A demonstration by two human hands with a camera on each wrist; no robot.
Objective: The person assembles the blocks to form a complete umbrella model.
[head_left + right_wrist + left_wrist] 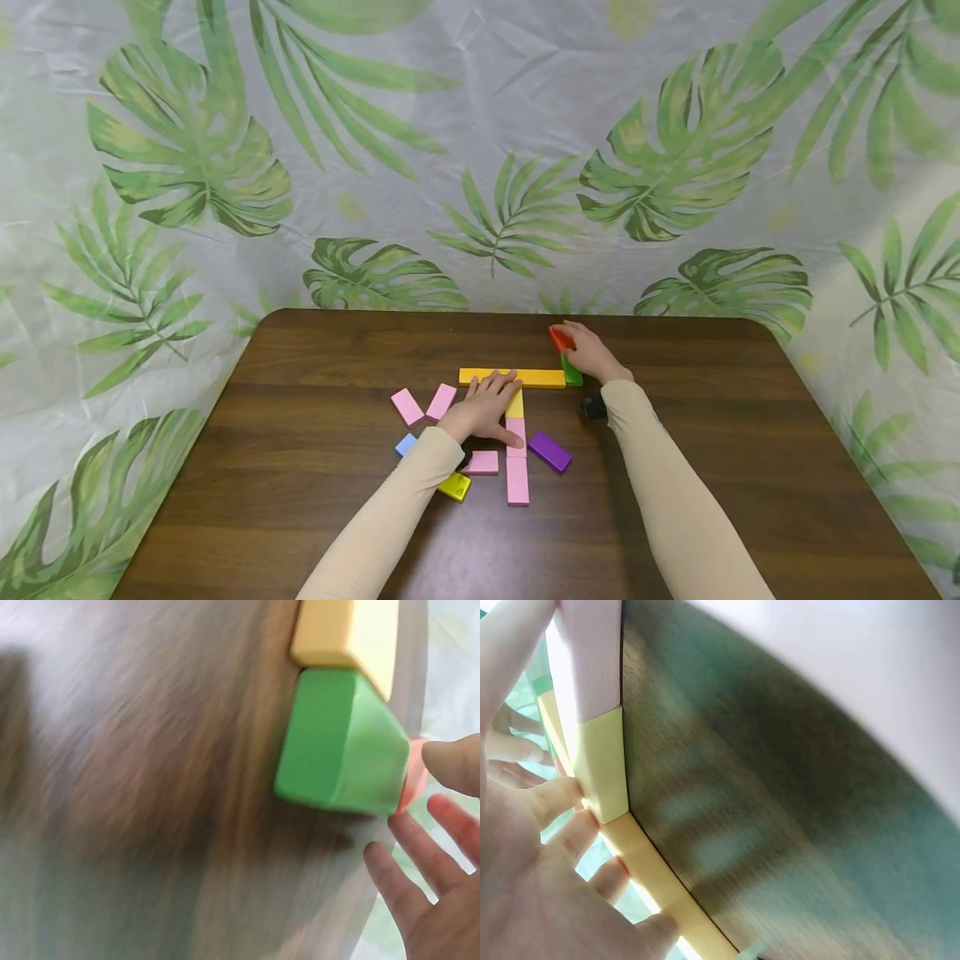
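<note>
My left hand lies spread over a yellow block and a long orange-yellow bar. Its fingertips touch the bar's side in the left wrist view, and the thumb reaches a pink block below the yellow one. Another pink block continues that column toward me. At the bar's right end sits a green block with a slanted side. Beyond it, my right hand pinches a red block between thumb and fingers, right against the green one.
Loose pieces lie about the column: a purple block to its right, pink blocks, a blue block and a lime-yellow block to its left. A leaf-patterned cloth hangs behind the brown table.
</note>
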